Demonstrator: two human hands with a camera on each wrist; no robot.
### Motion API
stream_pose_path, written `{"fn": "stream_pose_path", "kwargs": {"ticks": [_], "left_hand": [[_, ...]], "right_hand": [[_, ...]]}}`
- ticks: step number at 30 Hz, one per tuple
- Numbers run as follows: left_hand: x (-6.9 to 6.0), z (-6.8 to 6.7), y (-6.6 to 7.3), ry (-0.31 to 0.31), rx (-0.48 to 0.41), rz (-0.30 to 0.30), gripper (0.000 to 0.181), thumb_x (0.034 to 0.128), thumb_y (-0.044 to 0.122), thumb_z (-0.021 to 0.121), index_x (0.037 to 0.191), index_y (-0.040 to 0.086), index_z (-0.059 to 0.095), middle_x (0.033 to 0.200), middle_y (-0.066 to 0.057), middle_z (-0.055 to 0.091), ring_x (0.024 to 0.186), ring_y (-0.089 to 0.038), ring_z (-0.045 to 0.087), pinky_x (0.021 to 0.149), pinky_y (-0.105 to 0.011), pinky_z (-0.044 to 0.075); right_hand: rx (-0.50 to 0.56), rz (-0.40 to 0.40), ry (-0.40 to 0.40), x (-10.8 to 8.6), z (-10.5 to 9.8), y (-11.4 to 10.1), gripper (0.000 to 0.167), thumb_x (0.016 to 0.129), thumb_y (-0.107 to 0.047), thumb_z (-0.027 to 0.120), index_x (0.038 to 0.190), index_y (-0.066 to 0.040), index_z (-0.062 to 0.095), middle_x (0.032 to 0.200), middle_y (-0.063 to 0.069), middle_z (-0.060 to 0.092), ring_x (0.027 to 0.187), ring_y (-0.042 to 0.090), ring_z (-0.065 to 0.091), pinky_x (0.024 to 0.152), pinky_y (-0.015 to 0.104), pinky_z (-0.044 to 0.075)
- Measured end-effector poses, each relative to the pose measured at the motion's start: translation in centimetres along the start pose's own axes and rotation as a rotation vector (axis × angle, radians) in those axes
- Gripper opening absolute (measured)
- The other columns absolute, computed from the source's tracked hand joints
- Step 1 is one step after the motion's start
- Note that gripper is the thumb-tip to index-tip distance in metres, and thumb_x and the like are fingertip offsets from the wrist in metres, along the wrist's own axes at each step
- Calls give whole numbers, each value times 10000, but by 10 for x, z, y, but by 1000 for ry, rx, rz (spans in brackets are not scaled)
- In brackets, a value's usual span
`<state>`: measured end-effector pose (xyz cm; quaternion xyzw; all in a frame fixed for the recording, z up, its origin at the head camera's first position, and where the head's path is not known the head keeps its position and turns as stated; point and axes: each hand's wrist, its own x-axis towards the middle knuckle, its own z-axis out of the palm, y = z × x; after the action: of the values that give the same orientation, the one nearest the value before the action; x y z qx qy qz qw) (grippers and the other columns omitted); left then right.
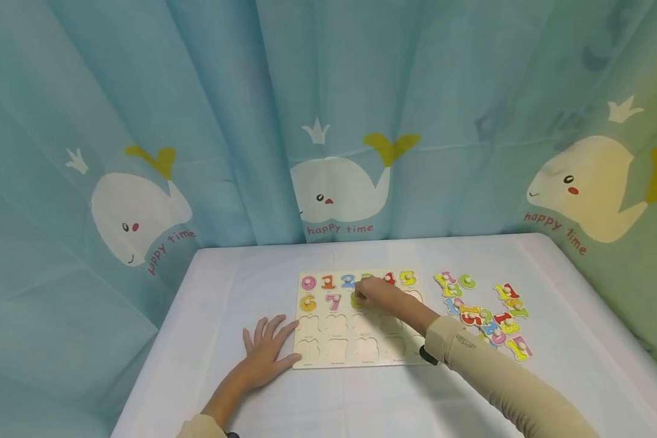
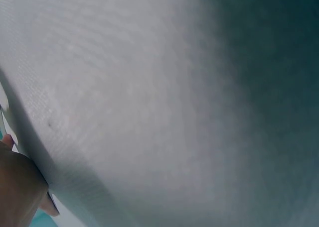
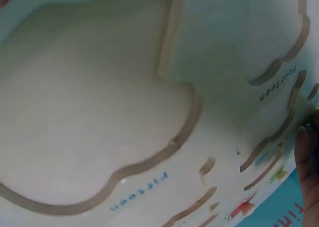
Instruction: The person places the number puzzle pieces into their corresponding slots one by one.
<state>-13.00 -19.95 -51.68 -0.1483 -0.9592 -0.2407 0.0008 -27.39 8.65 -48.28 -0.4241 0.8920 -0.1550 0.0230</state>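
A wooden number puzzle board [image 1: 339, 367] lies on the white table. My right hand [image 1: 380, 294] is over its second row, fingers curled at a yellow-green number piece [image 1: 355, 300] beside the pink 7 [image 1: 333, 302]; the fingers hide most of that piece. Part of this hand [image 3: 308, 170] shows at the right wrist view's edge, past recesses marked "Fifteen" and "Fourteen". With fingers spread, my left hand [image 1: 265, 354] rests on the table, fingertips at the board's left edge. Only a corner of it [image 2: 20, 187] appears in the left wrist view.
Pieces 0 [image 1: 308, 283] to 5 [image 1: 407, 278] fill the top row, partly hidden by my right hand. The orange 6 [image 1: 308, 303] sits below. Several loose number pieces [image 1: 490, 328] are scattered, some overlapping, right of the board. A whale-print curtain [image 1: 230, 201] hangs behind the table.
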Motion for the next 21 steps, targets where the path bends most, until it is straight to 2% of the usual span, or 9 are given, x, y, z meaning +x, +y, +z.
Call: {"fn": "stream_pose_path", "kwargs": {"ticks": [6, 9, 13, 15, 17, 19, 21], "left_hand": [[1, -3, 1, -26, -4, -23, 641, 877, 494, 576, 1413, 178, 421, 1453, -149, 272, 1324, -473, 101, 925, -755, -54], [1, -4, 1, -34, -5, -33, 641, 877, 499, 570, 1413, 181, 420, 1455, -147, 269, 1326, -467, 94, 926, -754, -57], [1, -4, 0, -32, 1, -34, 642, 878, 503, 566, 1413, 179, 422, 1451, -146, 272, 1324, -464, 99, 921, -758, -52], [1, -3, -1, -33, 3, -39, 646, 876, 503, 569, 1414, 178, 421, 1452, -146, 271, 1324, -463, 99, 922, -758, -54], [0, -4, 0, -33, 7, -42, 646, 874, 502, 572, 1412, 176, 424, 1449, -146, 274, 1322, -463, 103, 921, -760, -49], [0, -5, 0, -38, 4, -44, 647, 875, 499, 574, 1413, 173, 423, 1450, -147, 272, 1323, -466, 100, 923, -759, -52], [0, -6, 1, -38, 0, -42, 647, 875, 496, 575, 1414, 171, 422, 1451, -150, 272, 1323, -471, 98, 923, -758, -55]], "right_hand": [[14, 36, 52, 0, 4, -2, 112, 812, 23, 632, 746, -51, 582, 702, -19, 498, 656, 120, 424, 607, 240, 400], [50, 79, 35, -1, 2, -5, 28, 835, 0, 624, 834, -24, 639, 776, 8, 581, 695, 129, 490, 648, 257, 451], [90, 172, 19, -9, -7, -1, 131, 893, -104, 626, 990, -22, 660, 850, 20, 634, 767, 141, 571, 707, 303, 489], [69, 215, 51, -17, -15, 7, 159, 905, -149, 629, 1015, -38, 659, 843, 4, 627, 764, 141, 578, 707, 318, 494], [4, 256, 109, -29, -25, 20, 108, 897, -125, 622, 964, -51, 662, 809, -4, 607, 735, 143, 568, 674, 330, 496], [-65, 338, 193, -44, -38, 34, 73, 873, -81, 619, 915, -38, 662, 785, 16, 594, 695, 156, 562, 616, 341, 500], [-120, 450, 241, -62, -53, 48, 84, 855, -36, 624, 922, 3, 655, 804, 75, 600, 709, 210, 588, 610, 377, 513]]}}
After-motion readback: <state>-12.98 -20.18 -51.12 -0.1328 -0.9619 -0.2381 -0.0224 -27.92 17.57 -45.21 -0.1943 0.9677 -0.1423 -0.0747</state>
